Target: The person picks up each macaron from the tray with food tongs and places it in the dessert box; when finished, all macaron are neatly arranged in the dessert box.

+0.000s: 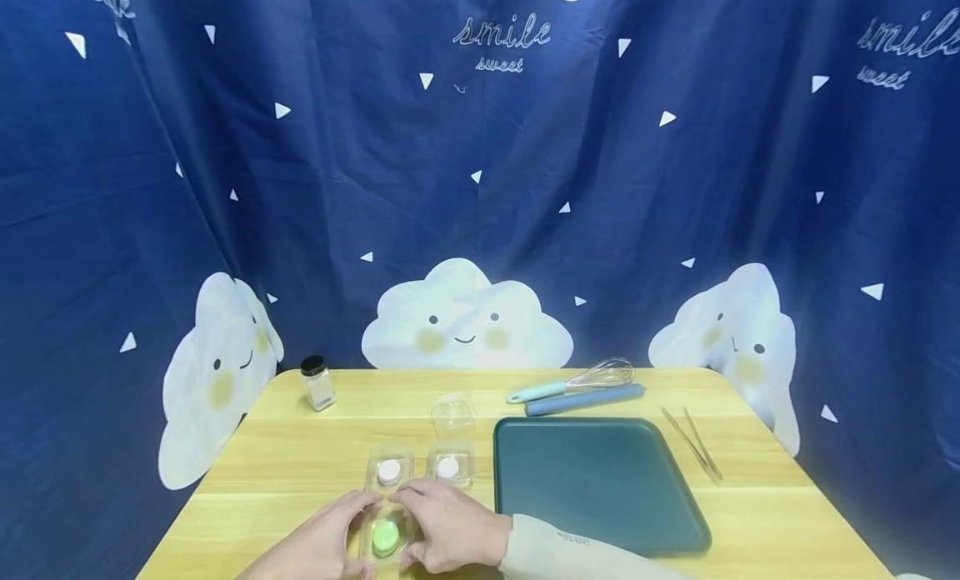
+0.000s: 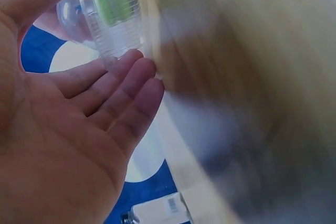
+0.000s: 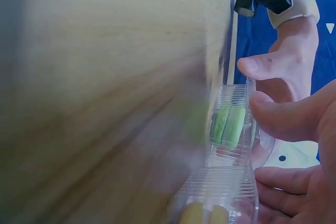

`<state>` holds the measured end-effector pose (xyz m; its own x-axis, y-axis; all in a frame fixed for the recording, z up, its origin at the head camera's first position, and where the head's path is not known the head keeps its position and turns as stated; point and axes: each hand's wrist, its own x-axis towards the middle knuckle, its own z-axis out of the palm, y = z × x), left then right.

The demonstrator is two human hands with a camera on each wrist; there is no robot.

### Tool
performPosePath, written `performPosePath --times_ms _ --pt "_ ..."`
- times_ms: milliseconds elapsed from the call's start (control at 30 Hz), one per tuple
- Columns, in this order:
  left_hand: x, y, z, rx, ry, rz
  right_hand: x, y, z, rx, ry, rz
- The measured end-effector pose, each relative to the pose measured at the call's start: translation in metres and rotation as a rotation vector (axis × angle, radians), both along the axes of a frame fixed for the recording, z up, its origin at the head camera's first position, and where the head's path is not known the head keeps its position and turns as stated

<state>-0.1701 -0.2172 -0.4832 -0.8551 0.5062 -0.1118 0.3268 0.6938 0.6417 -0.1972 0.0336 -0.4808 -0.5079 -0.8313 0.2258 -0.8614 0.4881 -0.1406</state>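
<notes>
In the head view a clear plastic box (image 1: 367, 555) with a green macaron (image 1: 386, 537) inside stands on the table's near edge. My left hand (image 1: 322, 534) is at its left side and my right hand (image 1: 453, 526) at its right. In the left wrist view the left fingers (image 2: 121, 90) are fairly straight, their tips at the box wall. The right thumb (image 3: 278, 116) lies along the box's upper side, its fingers extended beyond. Just behind are two clear boxes with pale macarons (image 1: 389, 472) (image 1: 447, 467). A yellowish macaron (image 3: 205, 214) shows in a neighbouring box in the right wrist view.
A dark green tray (image 1: 585, 488) lies right of the boxes, with tongs (image 1: 693, 447) beyond it. Behind it are a whisk (image 1: 573, 380) and a blue rolling pin (image 1: 585, 399). A black-lidded jar (image 1: 318, 386) stands at the back left. A blue curtain (image 1: 480, 188) hangs behind the table.
</notes>
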Motion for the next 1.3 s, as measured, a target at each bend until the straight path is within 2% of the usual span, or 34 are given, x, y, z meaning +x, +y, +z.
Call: performPosePath --times_ms 133,233,333,400,533,633,733,900,1067,1200,1300 --pt "-0.001 -0.005 0.006 0.054 -0.054 0.04 -0.001 0.002 0.001 -0.037 -0.099 -0.022" --pt "-0.003 -0.006 0.014 0.054 -0.043 0.088 -0.003 0.004 0.004 -0.088 -0.214 -0.05" --pt "-0.005 -0.005 0.025 0.019 0.046 0.146 -0.007 0.005 0.009 -0.156 -0.283 -0.065" --pt "-0.007 -0.004 0.034 0.009 0.133 0.19 -0.011 0.006 0.015 -0.211 -0.332 -0.057" --pt "-0.017 -0.001 0.05 0.05 0.303 0.264 -0.024 0.012 0.031 -0.33 -0.411 -0.051" --pt "-0.029 -0.002 0.059 0.102 0.387 0.271 -0.037 0.019 0.043 -0.429 -0.44 -0.034" --pt "-0.044 -0.004 0.068 0.126 0.431 0.254 -0.052 0.028 0.059 -0.546 -0.472 0.017" --pt "-0.071 -0.003 0.086 0.098 0.447 0.237 -0.089 0.046 0.077 -0.678 -0.556 0.087" --pt "-0.101 -0.005 0.097 0.062 0.384 0.242 -0.126 0.06 0.083 -0.693 -0.591 0.031" --pt "-0.125 -0.003 0.097 0.056 0.306 0.263 -0.146 0.067 0.081 -0.679 -0.624 -0.039" --pt "-0.142 0.003 0.097 0.058 0.263 0.249 -0.158 0.072 0.076 -0.684 -0.654 -0.096"
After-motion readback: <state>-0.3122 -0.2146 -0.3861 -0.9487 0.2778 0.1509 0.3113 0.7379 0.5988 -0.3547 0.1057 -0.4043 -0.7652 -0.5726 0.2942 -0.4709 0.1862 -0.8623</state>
